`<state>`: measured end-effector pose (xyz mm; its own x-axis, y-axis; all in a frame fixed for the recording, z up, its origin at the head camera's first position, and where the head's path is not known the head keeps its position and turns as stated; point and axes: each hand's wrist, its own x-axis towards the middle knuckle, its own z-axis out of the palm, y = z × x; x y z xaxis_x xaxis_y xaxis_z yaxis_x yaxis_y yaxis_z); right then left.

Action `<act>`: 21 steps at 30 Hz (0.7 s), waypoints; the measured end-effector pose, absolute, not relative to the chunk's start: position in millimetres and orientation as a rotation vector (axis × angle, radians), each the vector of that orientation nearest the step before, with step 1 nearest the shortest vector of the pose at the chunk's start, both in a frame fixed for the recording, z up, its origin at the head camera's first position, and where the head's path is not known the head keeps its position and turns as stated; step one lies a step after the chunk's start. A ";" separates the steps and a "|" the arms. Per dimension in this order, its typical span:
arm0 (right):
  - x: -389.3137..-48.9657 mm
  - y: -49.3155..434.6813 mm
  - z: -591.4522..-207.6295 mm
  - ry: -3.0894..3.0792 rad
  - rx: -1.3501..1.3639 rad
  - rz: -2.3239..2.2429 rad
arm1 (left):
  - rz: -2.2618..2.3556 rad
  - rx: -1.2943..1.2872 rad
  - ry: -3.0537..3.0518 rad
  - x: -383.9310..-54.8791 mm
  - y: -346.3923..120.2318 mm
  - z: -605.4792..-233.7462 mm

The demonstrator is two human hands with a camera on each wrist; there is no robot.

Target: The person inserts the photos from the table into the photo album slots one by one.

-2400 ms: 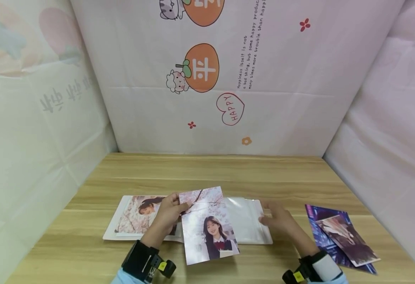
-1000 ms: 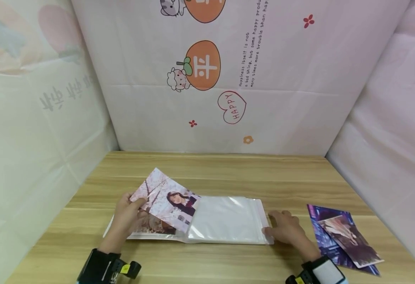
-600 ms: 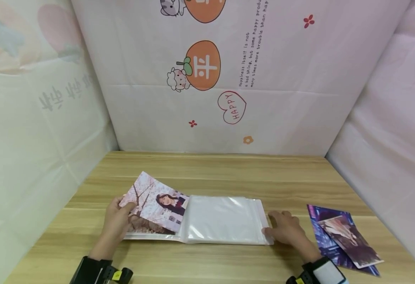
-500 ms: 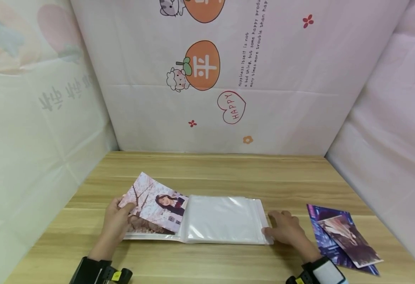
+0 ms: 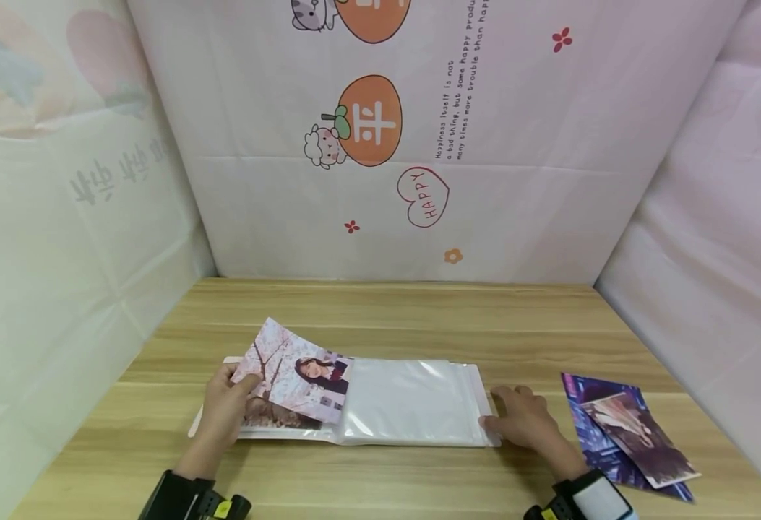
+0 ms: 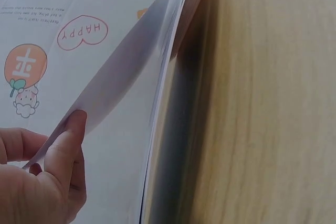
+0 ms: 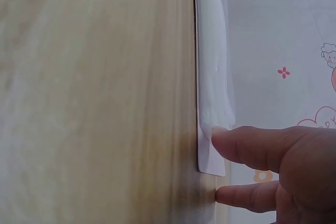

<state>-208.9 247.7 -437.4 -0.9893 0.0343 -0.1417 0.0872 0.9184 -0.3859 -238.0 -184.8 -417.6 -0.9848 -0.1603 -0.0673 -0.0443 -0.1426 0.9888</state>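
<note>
My left hand pinches a photo print by its left end, thumb on top. The print shows a person in school uniform among pink blossoms. It lies tilted over the left page of an open photo album, and its right edge is right at the spine side of the clear sleeve page. In the left wrist view the print bows upward from the fingers. My right hand rests at the album's right edge. In the right wrist view its thumb presses the sleeve's corner, and another finger touches the table.
To the right lie two loose prints: a small brownish one on top of a larger blue-purple one. The wooden table ends at a patterned white cloth wall, with further cloth walls at both sides.
The print, earlier held upright over the album's middle, has been turned sideways and carried left, then moved slightly right. My right hand has settled on the album's right edge.
</note>
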 end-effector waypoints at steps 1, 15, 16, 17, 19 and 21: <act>-208.8 247.6 -437.5 2.948 0.094 -0.602 | -2.295 0.236 -2.025 -237.3 -184.1 -417.6; -207.1 247.2 -438.3 2.953 0.062 -0.629 | -2.148 0.183 -2.218 -234.5 -192.8 -425.4; -207.0 247.3 -438.4 2.953 0.061 -0.633 | -2.131 0.191 -2.231 -234.6 -194.3 -425.7; -207.0 247.6 -438.6 2.952 0.058 -0.636 | -2.113 0.202 -2.250 -234.7 -196.1 -425.8; -207.0 247.9 -438.7 2.948 0.060 -0.645 | -2.077 0.223 -2.290 -235.2 -199.4 -426.3; -207.3 248.3 -439.0 2.943 0.070 -0.650 | -2.040 0.241 -2.338 -235.3 -201.9 -425.7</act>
